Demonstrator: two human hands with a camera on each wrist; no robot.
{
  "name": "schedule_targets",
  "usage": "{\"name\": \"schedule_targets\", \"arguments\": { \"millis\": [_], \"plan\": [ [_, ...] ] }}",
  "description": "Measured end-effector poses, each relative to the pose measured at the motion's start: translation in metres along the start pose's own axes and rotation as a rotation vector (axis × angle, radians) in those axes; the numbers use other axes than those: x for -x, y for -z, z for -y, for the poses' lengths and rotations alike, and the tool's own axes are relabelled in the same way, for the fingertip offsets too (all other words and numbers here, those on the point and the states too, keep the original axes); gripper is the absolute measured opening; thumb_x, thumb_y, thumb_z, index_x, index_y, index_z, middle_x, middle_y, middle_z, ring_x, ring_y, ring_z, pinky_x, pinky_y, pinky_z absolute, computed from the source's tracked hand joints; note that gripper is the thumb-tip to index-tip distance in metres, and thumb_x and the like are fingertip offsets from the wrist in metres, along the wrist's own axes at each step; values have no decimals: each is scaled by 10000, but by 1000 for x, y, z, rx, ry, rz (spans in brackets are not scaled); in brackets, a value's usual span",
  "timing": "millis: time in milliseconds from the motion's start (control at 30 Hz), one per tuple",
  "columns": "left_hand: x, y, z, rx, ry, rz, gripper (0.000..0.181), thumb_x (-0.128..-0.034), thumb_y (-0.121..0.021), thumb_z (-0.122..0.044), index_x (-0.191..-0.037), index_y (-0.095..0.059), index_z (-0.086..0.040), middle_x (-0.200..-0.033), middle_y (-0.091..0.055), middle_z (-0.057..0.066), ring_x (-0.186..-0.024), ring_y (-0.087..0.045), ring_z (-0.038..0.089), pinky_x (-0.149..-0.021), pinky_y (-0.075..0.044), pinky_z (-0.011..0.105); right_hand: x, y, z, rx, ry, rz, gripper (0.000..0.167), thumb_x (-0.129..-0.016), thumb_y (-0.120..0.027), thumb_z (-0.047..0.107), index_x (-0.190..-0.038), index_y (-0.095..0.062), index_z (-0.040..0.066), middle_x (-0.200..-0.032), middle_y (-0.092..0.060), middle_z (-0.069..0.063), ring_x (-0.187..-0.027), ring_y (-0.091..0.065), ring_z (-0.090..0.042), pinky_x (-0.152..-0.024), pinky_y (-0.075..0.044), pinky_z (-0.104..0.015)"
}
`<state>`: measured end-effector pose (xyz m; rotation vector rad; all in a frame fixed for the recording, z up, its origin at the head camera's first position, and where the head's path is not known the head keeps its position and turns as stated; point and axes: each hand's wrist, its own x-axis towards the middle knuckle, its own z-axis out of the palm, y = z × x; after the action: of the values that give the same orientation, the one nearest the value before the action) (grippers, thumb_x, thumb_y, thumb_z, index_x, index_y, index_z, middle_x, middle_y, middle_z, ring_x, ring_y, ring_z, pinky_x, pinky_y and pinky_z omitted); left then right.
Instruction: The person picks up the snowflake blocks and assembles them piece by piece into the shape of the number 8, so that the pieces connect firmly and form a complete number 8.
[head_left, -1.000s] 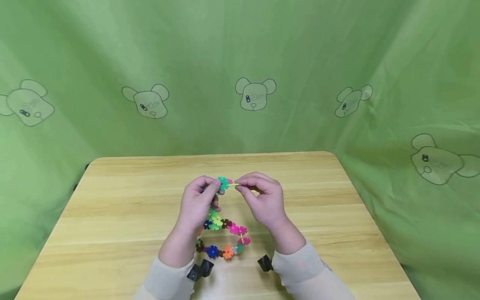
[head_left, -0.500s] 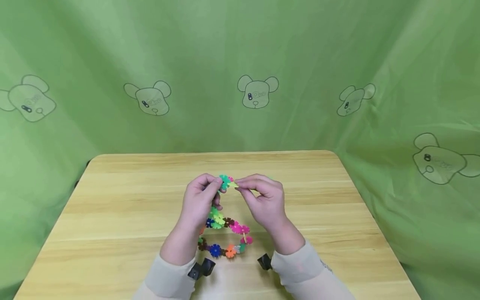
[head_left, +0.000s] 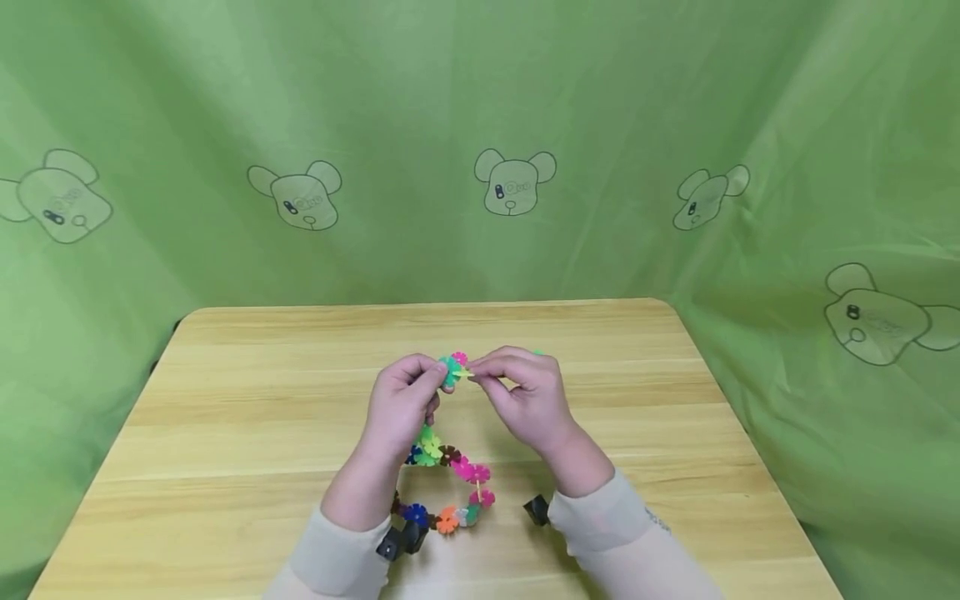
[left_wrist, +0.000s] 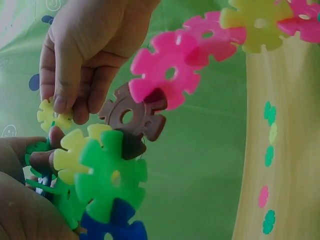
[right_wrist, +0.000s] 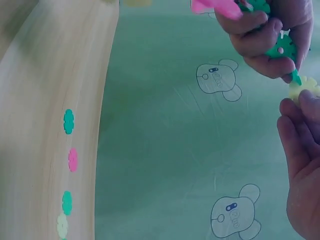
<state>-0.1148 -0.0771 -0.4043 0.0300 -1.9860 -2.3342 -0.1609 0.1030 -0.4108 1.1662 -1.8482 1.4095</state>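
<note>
In the head view my left hand (head_left: pixel 397 408) pinches a teal-green snowflake disc (head_left: pixel 449 371) at the end of a linked chain. The chain's loop hangs below that hand, with an orange disc (head_left: pixel 447 520) at its bottom. Opposite, my right hand (head_left: pixel 532 400) pinches a yellow snowflake disc (right_wrist: pixel 302 87) between thumb and fingers. The yellow disc's edge meets the green disc's edge; how deep their slots engage I cannot tell. Green (left_wrist: pixel 110 175), brown (left_wrist: pixel 135 117) and pink (left_wrist: pixel 165 70) linked discs fill the left wrist view. The left palm hides part of the chain.
Loose snowflake discs lie in a row on the wooden table (head_left: pixel 637 417), among them a pink one (right_wrist: pixel 73 160) and a green one (right_wrist: pixel 68 121). Both hands mostly cover this row in the head view. A green curtain (head_left: pixel 405 100) surrounds the table's back and sides.
The yellow disc has turned and come closer, now overlapping the green disc's edge. The hanging chain loop has swung slightly left and lower. Both hands keep their pinch.
</note>
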Motion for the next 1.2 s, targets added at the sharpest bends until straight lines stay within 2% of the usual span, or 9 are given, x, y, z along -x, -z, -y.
{"name": "schedule_targets", "arguments": {
  "millis": [133,267,367,467,633,800,900,1067,1200],
  "plan": [
    [-1,5,-2,-27,33,7,197,-1066,-567,-58,-888,-627,1,-798,-629,0,-556,-444,83,-503,-445,204,1,-3,-5,-5,-95,15,143,-850,-783,-139,-942,-772,-30,-922,-772,-178,-797,-754,-312,-769,-633,-291],
    [-3,13,-10,-19,25,2,151,-1078,-559,-62,-1045,-654,50,-829,-628,22,-605,-523,96,-553,-543,235,9,-16,-31,31,-433,28,267,-887,-807,-39,-1146,-740,-42,-1006,-760,-129,-845,-715,-265,-769,-632,-326],
    [-4,19,-16,-12,5,1,196,-1080,-550,-42,-1161,-660,98,-838,-635,30,-634,-555,96,-586,-585,256,21,-31,-65,157,-713,185,369,-948,-799,112,-1274,-696,-29,-1026,-733,-55,-865,-670,-175,-783,-606,-297],
    [-4,22,-20,-11,1,6,193,-1070,-550,-18,-1133,-663,126,-820,-621,29,-650,-561,91,-596,-597,262,33,-48,-94,292,-854,432,292,-997,-760,248,-1140,-715,-4,-919,-685,-14,-777,-611,-139,-731,-576,-320],
    [-4,22,-20,42,14,31,147,-1050,-554,10,-1008,-645,117,-809,-615,40,-638,-580,101,-573,-595,269,43,-69,-121,410,-877,640,391,-1056,-659,399,-830,-658,80,-750,-593,-57,-674,-561,-206,-727,-564,-437],
    [-3,19,-19,67,16,67,143,-1057,-509,15,-965,-610,57,-805,-601,70,-611,-595,109,-583,-588,266,47,-79,-128,511,-850,721,316,-1057,-662,369,-1169,-777,97,-1179,-747,-108,-1239,-639,-335,-1107,-484,-506],
    [-4,19,-19,41,0,71,160,-1063,-460,11,-975,-589,44,-811,-612,84,-600,-559,105,-574,-567,253,46,-77,-127,452,-890,713,343,-1007,-744,251,-1290,-728,59,-1356,-697,-100,-1280,-611,-358,-1093,-498,-494],
    [-5,21,-20,-19,-35,75,183,-1050,-529,-22,-1146,-645,84,-843,-667,35,-566,-472,92,-558,-504,234,43,-61,-123,301,-973,667,243,-878,-832,59,-1060,-672,34,-1063,-684,-77,-896,-601,-246,-860,-563,-407],
    [-5,22,-21,-87,-79,91,271,-987,-707,-32,-1245,-693,48,-759,-603,-25,-534,-475,97,-520,-453,220,44,-44,-117,206,-986,536,178,-854,-850,25,-954,-705,48,-893,-647,-38,-835,-598,-198,-798,-570,-347]
  ]
}}
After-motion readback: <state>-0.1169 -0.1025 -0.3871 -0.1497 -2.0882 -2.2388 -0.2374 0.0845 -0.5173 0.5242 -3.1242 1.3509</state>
